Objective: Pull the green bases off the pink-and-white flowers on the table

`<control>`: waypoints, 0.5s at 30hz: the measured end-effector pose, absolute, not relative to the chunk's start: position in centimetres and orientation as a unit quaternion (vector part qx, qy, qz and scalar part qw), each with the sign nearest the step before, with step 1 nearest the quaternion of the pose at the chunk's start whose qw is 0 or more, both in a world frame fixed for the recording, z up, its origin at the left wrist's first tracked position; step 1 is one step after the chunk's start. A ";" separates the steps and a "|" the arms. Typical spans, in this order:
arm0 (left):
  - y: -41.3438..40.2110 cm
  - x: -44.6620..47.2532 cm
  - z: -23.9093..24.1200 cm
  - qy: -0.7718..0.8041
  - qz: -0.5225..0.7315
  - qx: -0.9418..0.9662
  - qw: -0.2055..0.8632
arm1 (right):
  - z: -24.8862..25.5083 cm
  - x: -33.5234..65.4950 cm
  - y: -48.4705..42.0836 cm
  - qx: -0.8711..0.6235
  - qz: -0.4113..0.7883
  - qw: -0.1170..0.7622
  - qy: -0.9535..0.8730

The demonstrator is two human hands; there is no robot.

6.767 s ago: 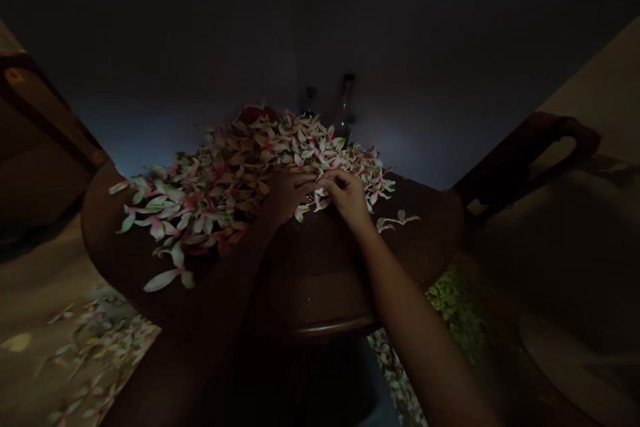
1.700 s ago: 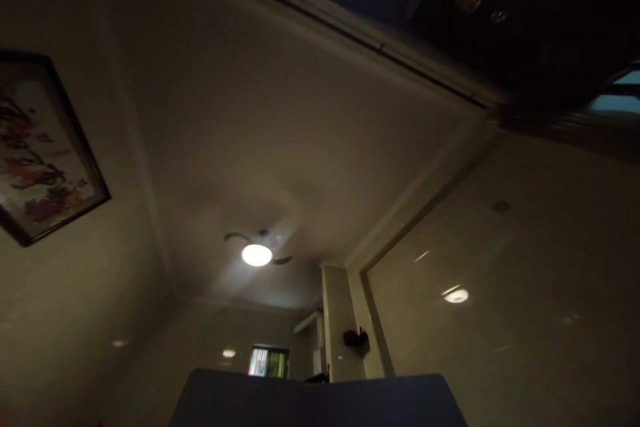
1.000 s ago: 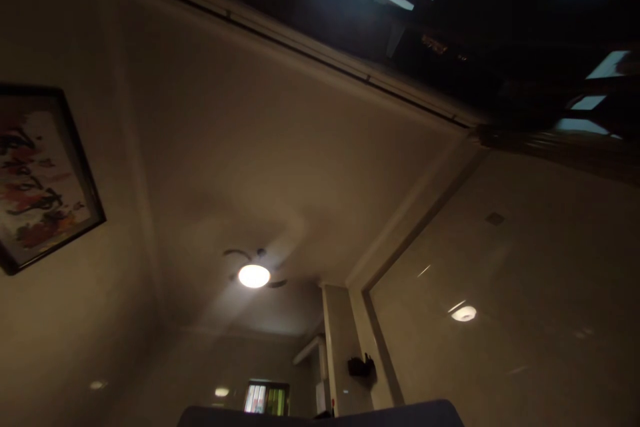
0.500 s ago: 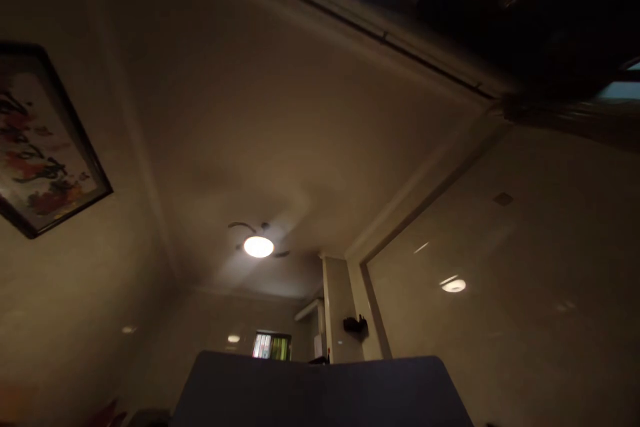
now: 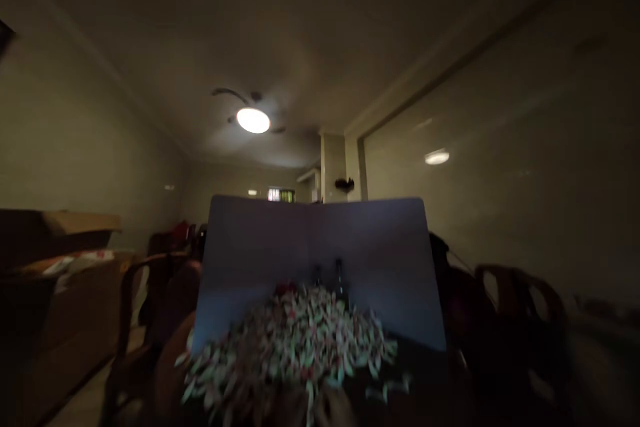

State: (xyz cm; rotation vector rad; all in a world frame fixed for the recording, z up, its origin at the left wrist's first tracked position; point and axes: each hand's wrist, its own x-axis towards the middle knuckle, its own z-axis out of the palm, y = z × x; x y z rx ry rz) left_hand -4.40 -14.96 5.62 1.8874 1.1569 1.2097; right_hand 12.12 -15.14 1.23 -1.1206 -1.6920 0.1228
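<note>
A heap of pink, white and green petals (image 5: 295, 340) lies on a dark round wooden table (image 5: 430, 373) low in the head view. Two dark bottles (image 5: 339, 280) stand behind the heap, in front of a grey-blue board (image 5: 380, 247). At the bottom edge, against the near side of the heap, two dim smeared shapes seem to be my left hand (image 5: 287, 411) and my right hand (image 5: 334, 411). Their fingers cannot be made out. The picture is dark and blurred by motion.
Wooden chairs stand at the left (image 5: 135, 307) and at the right (image 5: 520, 300) of the table. A cardboard box (image 5: 60, 280) sits at the far left. A lit ceiling fan lamp (image 5: 253, 119) hangs above, with walls on both sides.
The view has swung down from the ceiling to the table. The petal heap, board and chairs are back in sight, and the framed picture has left the view.
</note>
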 end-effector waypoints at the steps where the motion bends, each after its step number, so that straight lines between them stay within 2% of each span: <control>1: -14.7 -4.1 4.4 0.448 0.443 0.710 0.313 | -0.1 11.8 -15.5 -0.490 0.071 0.509 -0.704; 3: -13.8 -3.6 2.0 0.468 0.415 0.707 0.329 | -1.5 11.5 -15.7 -0.509 0.079 0.469 -0.718; 7: -12.0 -3.3 -1.3 0.481 0.402 0.700 0.342 | -1.9 11.9 -14.8 -0.512 0.133 0.465 -0.710; 11: -11.1 -3.7 -2.4 0.480 0.426 0.689 0.336 | -2.4 12.4 -13.7 -0.504 0.168 0.491 -0.691; 15: -10.9 -3.8 -2.7 0.493 0.449 0.661 0.345 | -3.1 13.1 -13.0 -0.508 0.187 0.553 -0.633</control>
